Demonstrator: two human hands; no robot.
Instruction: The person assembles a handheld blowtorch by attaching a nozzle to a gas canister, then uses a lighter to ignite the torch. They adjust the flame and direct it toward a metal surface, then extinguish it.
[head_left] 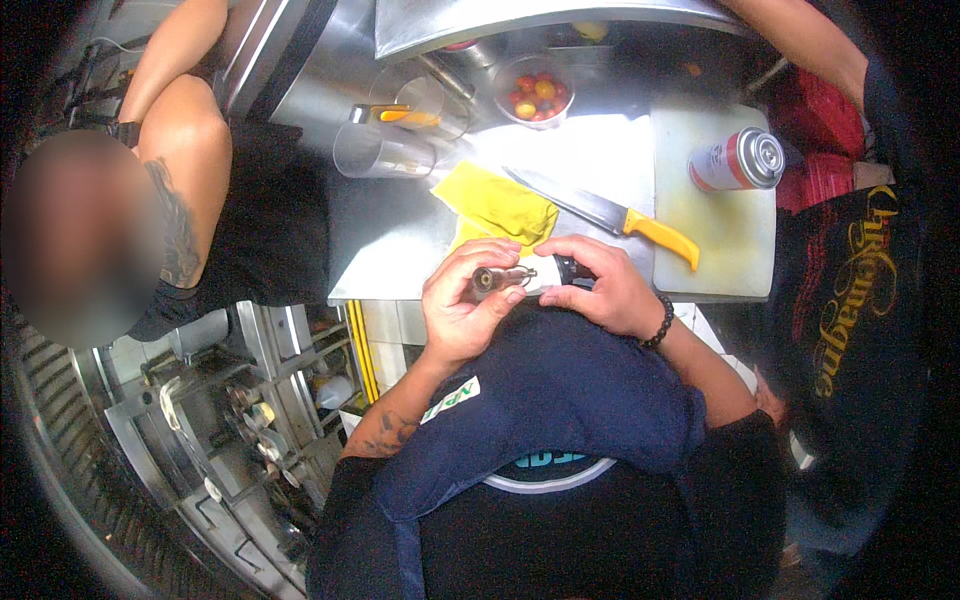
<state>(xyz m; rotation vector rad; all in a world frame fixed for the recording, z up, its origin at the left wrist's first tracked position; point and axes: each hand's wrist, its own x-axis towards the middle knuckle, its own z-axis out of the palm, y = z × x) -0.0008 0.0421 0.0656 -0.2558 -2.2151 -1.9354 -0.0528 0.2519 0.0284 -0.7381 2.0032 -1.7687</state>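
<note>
Close to my body, at the front edge of the steel counter, both my hands hold a blowtorch head. It has a metal burner tube, a white body and a black end. My left hand is closed round the burner tube, whose round opening points left. Fingers of my right hand grip the white body and black end. Just beyond my hands lies a crumpled yellow cloth. A gas canister, white and red with a metal top, is on the cutting board at the right.
A knife with a yellow handle lies across to the cutting board. Clear containers stand behind the cloth, beside a tub of small tomatoes. One person is at the left, another at the right. A steel shelf overhangs the back.
</note>
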